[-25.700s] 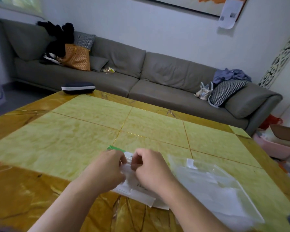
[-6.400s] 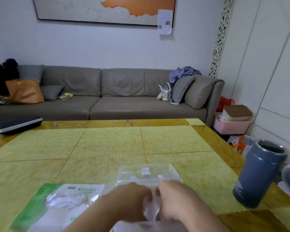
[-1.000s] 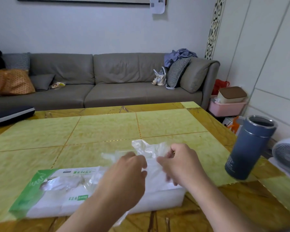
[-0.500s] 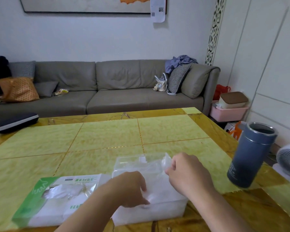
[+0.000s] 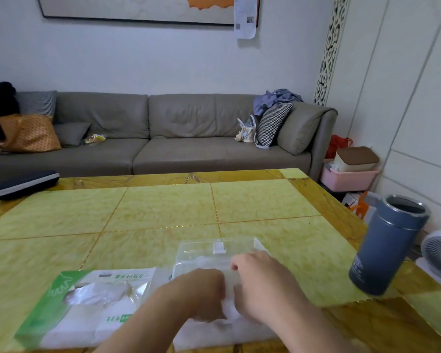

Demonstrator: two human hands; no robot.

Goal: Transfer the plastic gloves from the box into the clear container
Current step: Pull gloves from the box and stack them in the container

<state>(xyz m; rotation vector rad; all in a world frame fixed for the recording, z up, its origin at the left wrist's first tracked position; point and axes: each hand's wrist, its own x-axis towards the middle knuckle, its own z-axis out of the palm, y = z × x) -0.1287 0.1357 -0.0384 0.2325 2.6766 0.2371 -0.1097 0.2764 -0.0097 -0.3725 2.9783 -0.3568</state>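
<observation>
Gloves [image 5: 229,314], a white translucent wad of thin plastic, are sitting inside the clear container [image 5: 215,248] at the near edge of the table [image 5: 163,207], and we are pressing down on them with both hands. Our left hand [image 5: 201,293] is lying knuckles-up over the wad with its fingers curling down into the plastic, and our right hand [image 5: 262,286] is doing the same just beside it, thumb tucked toward the left hand; the two are almost touching over the middle of the container. We cannot tell whether the fingertips are actually pinching the film or only pushing on it. To the left, touching the container's side, the green-and-white glove package [image 5: 87,301] is lying flat with its clear window showing more crumpled plastic inside. Well apart on the right, a blue-grey tumbler [image 5: 387,245] is standing open-topped near the table's edge. A dark case [image 5: 23,183] is resting on the far left corner, and a grey sofa [image 5: 163,138] is stretching along the wall behind
</observation>
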